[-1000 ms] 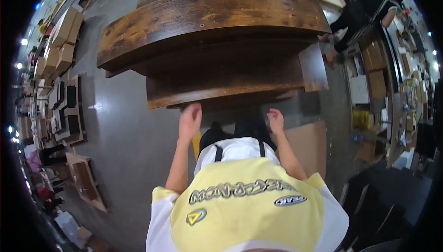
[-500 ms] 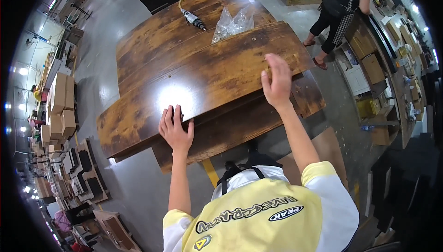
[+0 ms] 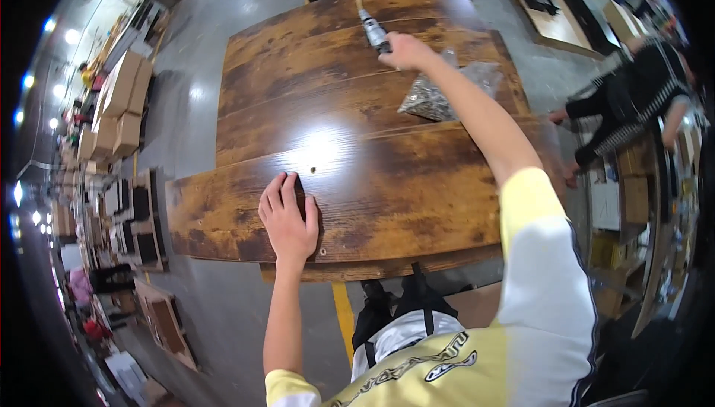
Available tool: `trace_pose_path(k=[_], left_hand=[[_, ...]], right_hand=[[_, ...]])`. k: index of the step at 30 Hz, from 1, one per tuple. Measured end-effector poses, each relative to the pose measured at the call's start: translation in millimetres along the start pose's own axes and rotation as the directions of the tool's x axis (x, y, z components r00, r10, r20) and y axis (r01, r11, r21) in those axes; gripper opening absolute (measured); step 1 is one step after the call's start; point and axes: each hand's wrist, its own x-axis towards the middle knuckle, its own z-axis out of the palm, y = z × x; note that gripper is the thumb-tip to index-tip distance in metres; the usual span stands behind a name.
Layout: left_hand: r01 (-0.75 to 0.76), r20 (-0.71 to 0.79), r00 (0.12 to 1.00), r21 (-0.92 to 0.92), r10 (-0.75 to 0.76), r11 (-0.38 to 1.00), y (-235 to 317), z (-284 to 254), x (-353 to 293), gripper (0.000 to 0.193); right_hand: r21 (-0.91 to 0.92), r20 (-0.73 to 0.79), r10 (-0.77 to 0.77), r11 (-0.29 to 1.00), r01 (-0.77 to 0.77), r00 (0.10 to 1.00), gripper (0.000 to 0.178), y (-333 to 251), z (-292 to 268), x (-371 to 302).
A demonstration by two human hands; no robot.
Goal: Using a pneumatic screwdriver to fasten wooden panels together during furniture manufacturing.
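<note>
A brown wood-grain board point(image 3: 402, 198) lies along the near side of a stack of similar panels point(image 3: 290, 64). My left hand point(image 3: 288, 227) rests palm down on this board, left of its middle, with nothing in it and its fingers stretched out. Farther off, my right hand point(image 3: 412, 52) has its fingers closed at the dark front end of a corded electric screwdriver point(image 3: 371, 27), which lies on the far panels. Some of its fingertips are hidden. Below my right forearm sits a clear plastic bag point(image 3: 428, 102) of small metal hardware.
A person in dark clothes point(image 3: 640, 87) stands to the right by a cluttered workbench point(image 3: 648, 236). Cardboard boxes point(image 3: 126, 94) are stacked at left. A table with black parts point(image 3: 558, 5) stands at far right. A yellow line point(image 3: 342, 310) crosses the floor near me.
My right hand has gone from above the near board out to the electric screwdriver. The near board now lies flush over the lower panel's edge. My left hand stays on the board.
</note>
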Motion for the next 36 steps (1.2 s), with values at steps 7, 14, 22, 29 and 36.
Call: trace_pose_path(k=[7,14,22,29,36], left_hand=[[0.081,0.113,0.991,-0.090,-0.071,0.993,2,1,10,0.053],[0.125,0.126,0.985,-0.043,-0.119,0.991,1,-12,17,0.056],[0.051,0.044,0.998,-0.084,-0.048,0.995,5,-4,16,0.050],[0.029,-0.029,0.999,-0.107,-0.032,0.994,-2,-11,0,0.048],[-0.045,-0.082,0.996,-0.210,0.029,0.977,-13,2,5,0.047]], right_hand=[[-0.022,0.218,0.379,0.923,-0.384,0.899,0.081,111,78,166],[0.476,0.432,0.246,0.755,-0.451,0.868,0.036,65,81,153],[0.852,0.340,-0.073,0.446,-0.274,0.938,0.035,-23,-81,67],[0.908,-0.417,-0.210,-0.062,0.414,0.884,0.069,-119,-241,-197],[0.729,-0.572,0.224,-0.303,0.614,0.789,0.067,-75,-214,-376]])
